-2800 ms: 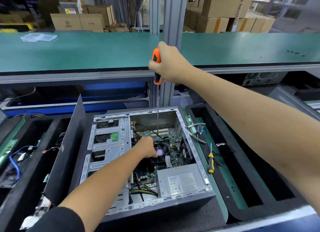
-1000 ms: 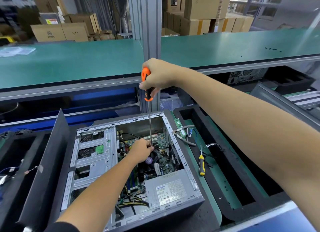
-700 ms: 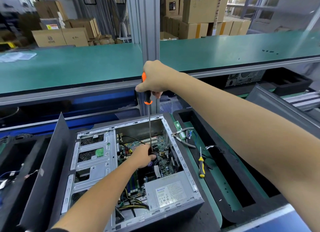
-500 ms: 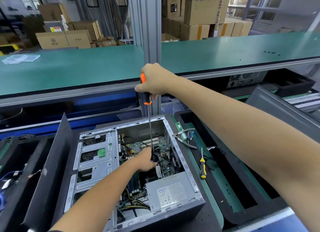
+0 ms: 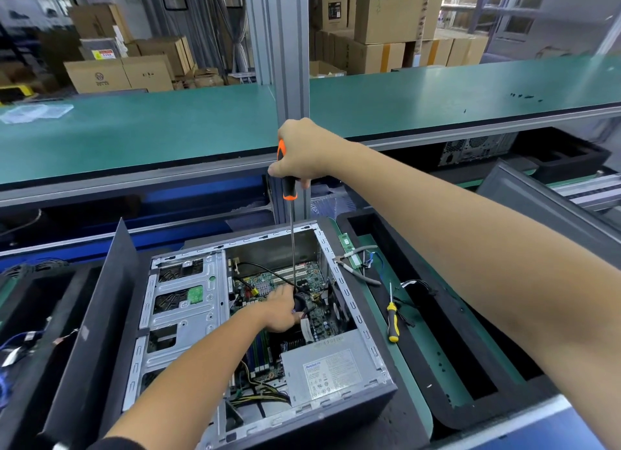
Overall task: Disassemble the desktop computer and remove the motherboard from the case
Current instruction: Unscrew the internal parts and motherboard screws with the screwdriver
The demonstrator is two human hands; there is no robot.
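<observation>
An open desktop case (image 5: 339,281) lies on its side before me. Inside it the green motherboard (image 5: 268,283) shows, with a grey power supply (image 5: 329,372) at the near end and a metal drive cage (image 5: 181,311) on the left. My right hand (image 5: 302,152) grips the orange-and-black handle of a long screwdriver (image 5: 293,248), held upright with its tip down by the black CPU fan (image 5: 302,305). My left hand (image 5: 279,311) rests inside the case on the fan, fingers around its near side by the screwdriver tip.
A yellow-handled screwdriver (image 5: 391,322) and pliers (image 5: 356,271) lie on the green mat right of the case. Black foam trays (image 5: 437,315) flank the case; the removed side panel (image 5: 97,315) leans at its left. A green bench shelf (image 5: 168,123) and an aluminium post (image 5: 290,63) stand behind.
My right hand has lowered the screwdriver slightly and twisted on the handle. My left hand has slid further over the fan toward the tip. The view has shifted a little.
</observation>
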